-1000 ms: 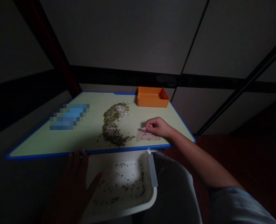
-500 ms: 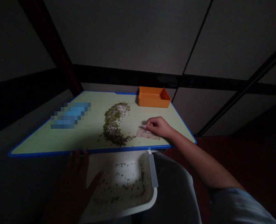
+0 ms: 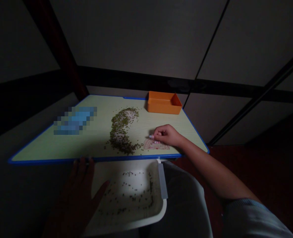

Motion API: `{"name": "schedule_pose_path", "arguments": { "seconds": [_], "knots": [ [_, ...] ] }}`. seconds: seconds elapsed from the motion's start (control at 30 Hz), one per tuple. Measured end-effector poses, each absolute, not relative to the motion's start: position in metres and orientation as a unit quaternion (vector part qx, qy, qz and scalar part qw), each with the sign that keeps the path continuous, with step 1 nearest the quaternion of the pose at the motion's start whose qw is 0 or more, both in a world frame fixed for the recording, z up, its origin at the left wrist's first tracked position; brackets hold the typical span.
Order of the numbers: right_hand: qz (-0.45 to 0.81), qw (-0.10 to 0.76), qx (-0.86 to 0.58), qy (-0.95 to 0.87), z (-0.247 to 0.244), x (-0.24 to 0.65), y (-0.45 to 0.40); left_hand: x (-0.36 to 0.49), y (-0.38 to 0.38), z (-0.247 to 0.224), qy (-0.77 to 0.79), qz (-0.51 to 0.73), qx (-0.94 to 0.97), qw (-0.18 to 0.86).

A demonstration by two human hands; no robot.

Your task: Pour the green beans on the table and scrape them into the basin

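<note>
My right hand (image 3: pixel 168 135) is closed in a pinch at the right part of the table, around a small pinkish-white thing too small to name. Under its fingers lies a clear protractor (image 3: pixel 152 145) with pink marks. Left of that, a curved heap of small green and brown beans (image 3: pixel 120 129) spreads over the tabletop. My left hand (image 3: pixel 83 188), in deep shade, has its fingers apart at the left side of a white bin (image 3: pixel 158 216). Scattered dark beans lie inside the bin, just below the table's front edge.
The pale table (image 3: pixel 94 148) has a blue rim. An orange open box (image 3: pixel 164 108) stands at its back right corner. A blurred blue item (image 3: pixel 75 120) lies on the left. Panelled cabinets rise behind, and my legs are beside the bin.
My right hand has shifted slightly left, with its fingers still pinched over the protractor. My left hand has barely moved. The view has tilted very slightly.
</note>
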State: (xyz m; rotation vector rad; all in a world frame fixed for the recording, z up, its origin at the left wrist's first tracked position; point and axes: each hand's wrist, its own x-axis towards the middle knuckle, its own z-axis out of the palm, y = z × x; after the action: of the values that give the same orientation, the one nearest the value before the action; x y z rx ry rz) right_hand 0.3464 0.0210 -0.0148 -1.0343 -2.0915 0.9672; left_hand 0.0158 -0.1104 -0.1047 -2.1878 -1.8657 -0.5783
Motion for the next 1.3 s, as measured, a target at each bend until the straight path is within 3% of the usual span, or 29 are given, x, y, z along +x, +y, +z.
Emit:
{"name": "schedule_pose_path", "arguments": {
  "seconds": [0.4, 0.67, 1.3],
  "knots": [
    [0.312, 0.33, -0.435, -0.777, -0.018, 0.346, 0.026, 0.017, -0.111, -0.101, -0.635, -0.192, -0.743, 0.088],
    [0.369, 0.307, -0.39, -0.786, -0.016, 0.344, 0.023, 0.014, -0.111, -0.104, -0.633, -0.193, -0.744, 0.094],
    [0.273, 0.319, -0.438, -0.795, -0.021, 0.337, 0.031, 0.018, -0.11, -0.101, -0.647, -0.192, -0.734, 0.082]
  ]
}}
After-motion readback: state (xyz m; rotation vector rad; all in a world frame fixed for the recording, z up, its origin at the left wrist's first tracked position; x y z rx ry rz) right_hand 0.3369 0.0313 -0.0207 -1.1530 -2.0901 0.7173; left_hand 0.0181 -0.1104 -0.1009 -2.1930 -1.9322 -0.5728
